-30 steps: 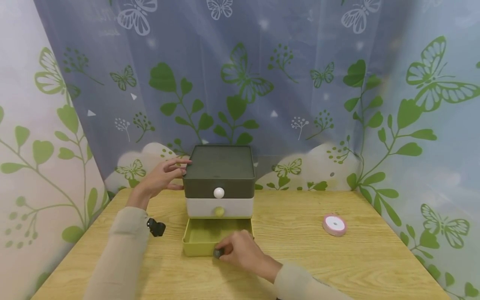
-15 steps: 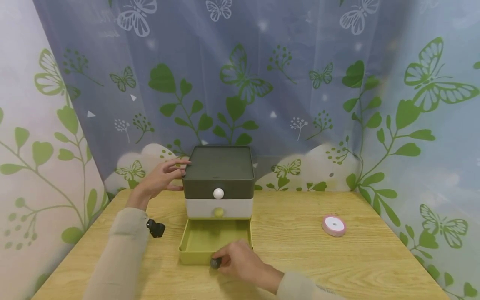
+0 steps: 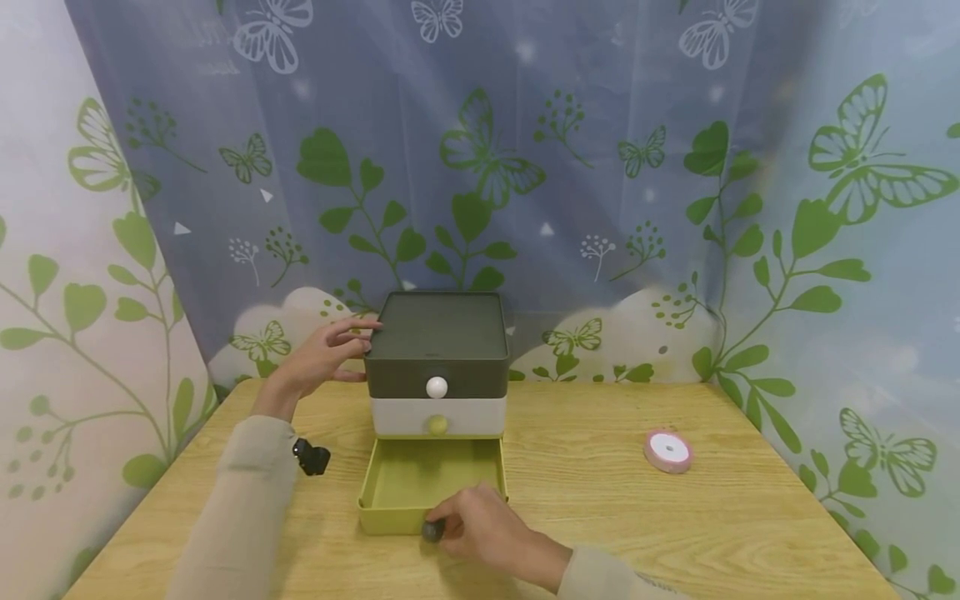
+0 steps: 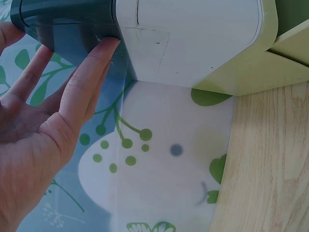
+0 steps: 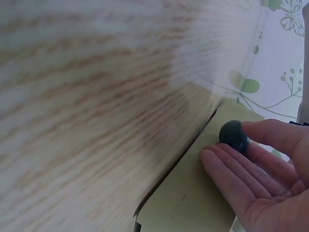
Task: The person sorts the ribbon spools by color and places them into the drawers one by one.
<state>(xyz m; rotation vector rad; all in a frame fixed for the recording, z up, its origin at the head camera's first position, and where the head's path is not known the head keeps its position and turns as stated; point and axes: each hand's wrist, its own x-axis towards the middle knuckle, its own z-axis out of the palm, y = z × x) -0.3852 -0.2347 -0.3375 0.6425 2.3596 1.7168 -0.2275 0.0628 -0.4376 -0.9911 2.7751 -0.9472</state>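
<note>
A small three-tier drawer box [image 3: 441, 325] stands on the table, dark grey-green on top, white in the middle, yellow-green at the bottom. Its bottom drawer [image 3: 390, 521] is pulled out toward me, and its inside shows nothing lying in it. My right hand [image 3: 487, 529] pinches the dark round knob [image 5: 233, 135] on that drawer's front between thumb and fingers. On the box's left side my left hand [image 3: 318, 358] rests with spread, fairly straight fingers; its fingertips touch the dark top tier [image 4: 67, 24] in the left wrist view.
A pink-rimmed white roll [image 3: 669, 450] lies on the wooden table [image 3: 600, 517] at the right. The upper two tiers are pushed in, with a white knob [image 3: 437, 387] and a yellow-green knob [image 3: 437, 425]. A leaf-and-butterfly patterned curtain [image 3: 570, 250] hangs behind.
The bottom drawer has slid farther out toward me, with my right hand on its knob; most of this came in the first half second. My left hand has stayed in place.
</note>
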